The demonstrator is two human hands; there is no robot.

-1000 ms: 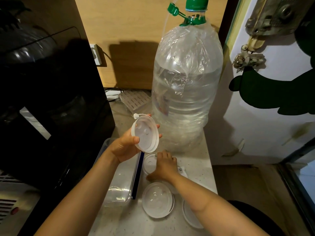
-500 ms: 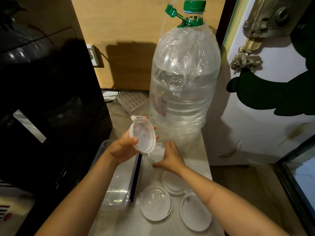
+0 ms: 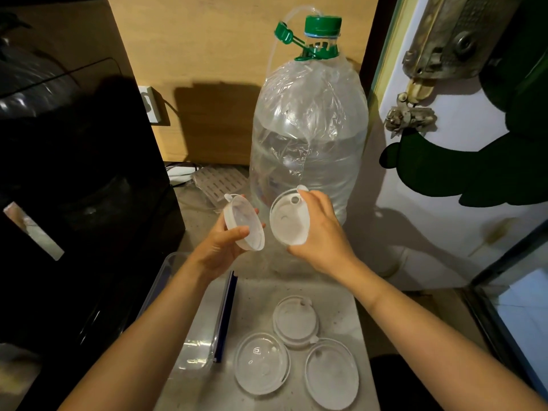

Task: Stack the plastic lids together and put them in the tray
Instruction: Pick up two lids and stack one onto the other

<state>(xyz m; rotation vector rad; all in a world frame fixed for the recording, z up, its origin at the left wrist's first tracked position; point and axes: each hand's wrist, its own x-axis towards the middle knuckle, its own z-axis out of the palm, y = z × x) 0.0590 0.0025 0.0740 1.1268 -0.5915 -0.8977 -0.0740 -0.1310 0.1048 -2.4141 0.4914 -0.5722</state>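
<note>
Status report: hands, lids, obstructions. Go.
Left hand holds one lid, right hand another, not touching. Three lids on counter. Tray unobstructed.

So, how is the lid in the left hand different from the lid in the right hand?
The left-hand lid is clear and its face is turned away to the right; the right-hand lid looks whiter and faces the camera more, showing a small hole near its top. Each hand, left hand and right hand, grips its lid by the rim. Both are round and lifted.

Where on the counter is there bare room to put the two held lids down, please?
Bare counter lies between the water bottle and the three lids lying flat, right of the clear tray. The near edge is crowded with those lids. The tray itself looks empty, though the left arm hides part.
</note>
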